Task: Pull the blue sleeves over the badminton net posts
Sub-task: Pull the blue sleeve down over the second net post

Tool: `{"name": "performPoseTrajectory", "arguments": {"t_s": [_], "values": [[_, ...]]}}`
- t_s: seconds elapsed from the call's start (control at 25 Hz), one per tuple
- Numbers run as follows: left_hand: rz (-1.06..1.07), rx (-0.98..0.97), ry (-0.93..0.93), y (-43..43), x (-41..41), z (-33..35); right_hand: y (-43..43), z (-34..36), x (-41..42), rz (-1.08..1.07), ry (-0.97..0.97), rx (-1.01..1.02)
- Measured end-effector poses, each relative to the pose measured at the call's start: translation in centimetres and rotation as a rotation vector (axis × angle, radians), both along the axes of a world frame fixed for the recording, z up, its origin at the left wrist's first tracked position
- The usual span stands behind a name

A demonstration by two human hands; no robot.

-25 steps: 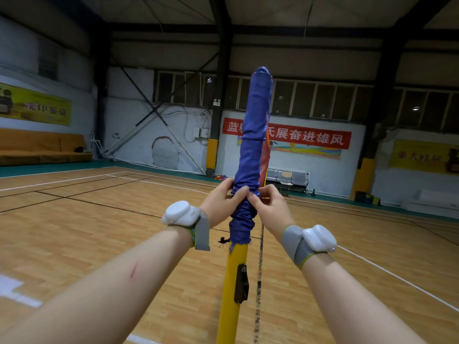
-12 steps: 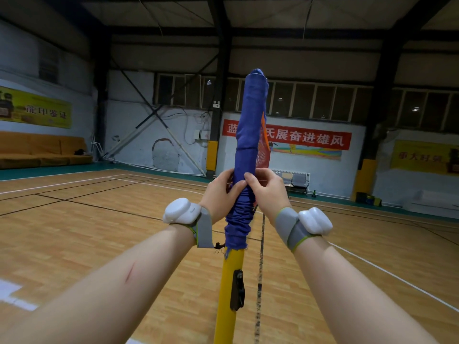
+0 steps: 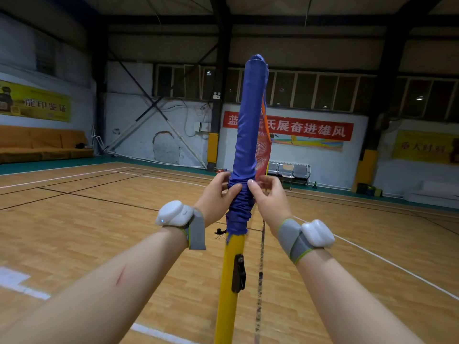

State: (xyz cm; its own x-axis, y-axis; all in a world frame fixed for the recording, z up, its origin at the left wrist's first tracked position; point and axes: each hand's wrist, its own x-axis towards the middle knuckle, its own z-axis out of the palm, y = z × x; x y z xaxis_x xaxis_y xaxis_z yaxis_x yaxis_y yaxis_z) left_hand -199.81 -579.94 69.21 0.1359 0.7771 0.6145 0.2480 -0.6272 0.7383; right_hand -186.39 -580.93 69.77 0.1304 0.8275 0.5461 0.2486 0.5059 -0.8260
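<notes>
Right hand (image 3: 270,197) lower on bunched sleeve (image 3: 248,145)

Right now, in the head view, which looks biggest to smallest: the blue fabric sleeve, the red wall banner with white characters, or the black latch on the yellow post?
Largest: blue fabric sleeve.
Next: red wall banner; it is far off, so this is apparent size only.
Smallest: black latch.

Wood crt floor (image 3: 74,232), wht lines (image 3: 397,264), chairs (image 3: 289,170) far end
</notes>
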Motion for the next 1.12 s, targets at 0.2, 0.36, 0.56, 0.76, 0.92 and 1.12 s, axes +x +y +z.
{"name": "performPoseTrajectory", "arguments": {"t_s": [0.2, 0.36, 0.56, 0.76, 0.92, 1.12], "values": [[0.005, -0.115, 0.003, -0.1, -0.5, -4.2, -0.5, -4.7, 0.5, 0.122, -0.032, -0.093], [0.012, -0.141, 0.049, -0.1, -0.6, -5.2, -0.5, -5.1, 0.3, 0.162, -0.066, -0.115], [-0.010, -0.220, 0.085, -0.7, -0.5, -7.0, -0.6, -6.9, 0.2, 0.163, -0.093, -0.175], [-0.002, -0.245, 0.181, -1.2, -1.0, -8.4, -1.2, -8.4, 0.3, 0.137, -0.199, -0.216], [0.008, -0.208, 0.068, -1.4, -0.9, -5.5, -0.9, -6.2, 0.8, 0.075, -0.116, -0.146], [0.101, -0.003, 0.042, -0.4, 0.0, -3.5, 0.0, -3.1, 0.4, 0.017, -0.108, -0.018]]}}
